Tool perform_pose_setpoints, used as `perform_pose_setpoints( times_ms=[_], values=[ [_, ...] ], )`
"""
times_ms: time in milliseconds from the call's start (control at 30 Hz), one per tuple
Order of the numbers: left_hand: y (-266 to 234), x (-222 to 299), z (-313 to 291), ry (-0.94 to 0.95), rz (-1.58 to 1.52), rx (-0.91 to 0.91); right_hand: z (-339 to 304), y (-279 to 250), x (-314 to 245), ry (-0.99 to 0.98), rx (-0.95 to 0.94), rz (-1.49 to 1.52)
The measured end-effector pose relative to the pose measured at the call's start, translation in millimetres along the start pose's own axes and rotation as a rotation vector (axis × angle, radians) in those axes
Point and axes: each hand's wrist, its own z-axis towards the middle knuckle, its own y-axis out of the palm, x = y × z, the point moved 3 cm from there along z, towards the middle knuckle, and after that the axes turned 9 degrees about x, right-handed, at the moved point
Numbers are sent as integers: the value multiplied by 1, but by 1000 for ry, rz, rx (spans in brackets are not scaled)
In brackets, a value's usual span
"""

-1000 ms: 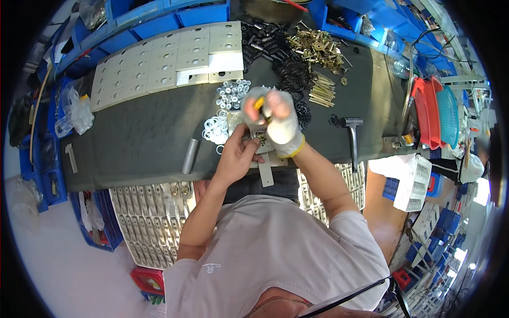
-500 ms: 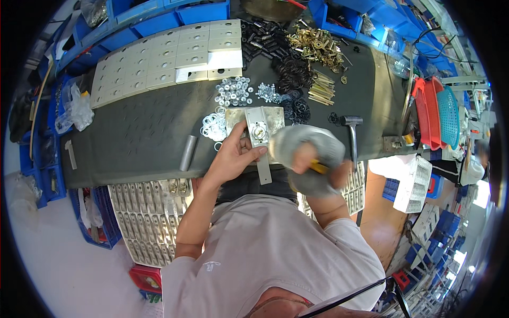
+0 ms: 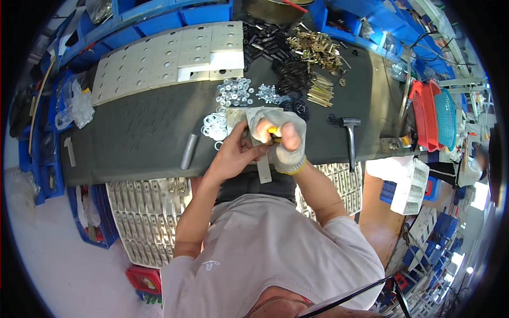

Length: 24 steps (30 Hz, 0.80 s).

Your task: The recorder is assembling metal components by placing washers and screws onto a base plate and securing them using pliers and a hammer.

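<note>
A long narrow metal plate (image 3: 264, 170) lies over a square metal block (image 3: 236, 115) at the near edge of the bench, its lower end jutting toward me. My left hand (image 3: 229, 156) grips the plate's side, thumb on its near part and fingers curled at its left edge. Above the plate, my right hand (image 3: 291, 140), in a pale glove that leaves fingertips bare, is closed around a tool with a yellow handle (image 3: 273, 130). The glove hides the tool's working end and the round fitting on the plate.
White rings (image 3: 214, 126), small metal parts (image 3: 235, 92) and black rings (image 3: 298, 108) lie beyond my hands. A metal cylinder (image 3: 189, 151) is at left, a hammer (image 3: 351, 139) at right. Rows of cream plates (image 3: 154, 61), brass parts (image 3: 318, 49) and blue bins (image 3: 204, 13) stand farther back.
My right hand, blurred and off to the right before, has moved left over the plate with the yellow-handled tool and now covers the fitting. My left hand keeps its grip on the plate.
</note>
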Motion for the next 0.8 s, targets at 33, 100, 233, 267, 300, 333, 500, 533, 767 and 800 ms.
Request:
perform_pose_setpoints(
  times_ms=[33, 100, 233, 267, 300, 333, 500, 533, 767, 800],
  values=[
    [2, 2, -4, -60, -31, 23, 4, 2, 3, -1, 2, -6],
    [5, 1, -4, -121, -64, 37, 9, -2, -2, -217, 23, 123],
    [2, 5, -2, -126, -87, 35, 19, -16, -34, -168, 38, 328],
    [1, 6, -1, -132, -88, 31, 21, -19, -29, -108, 70, 321],
    [1, 7, 0, -138, -88, 28, 22, -19, -24, -115, 81, 317],
    [0, 7, 1, -151, -85, 25, 24, -20, -14, -11, 135, 327],
    [1, 11, -1, -187, -88, 15, 19, -30, 2, 132, 202, 447],
    [1, 12, 0, -194, -99, 5, 18, -30, 2, 132, 204, 451],
    [0, 9, -2, -186, -114, -1, 21, -32, 6, 209, 141, 465],
    [1, 9, -2, -201, -119, -4, 21, -32, 5, 210, 123, 446]
  ],
)
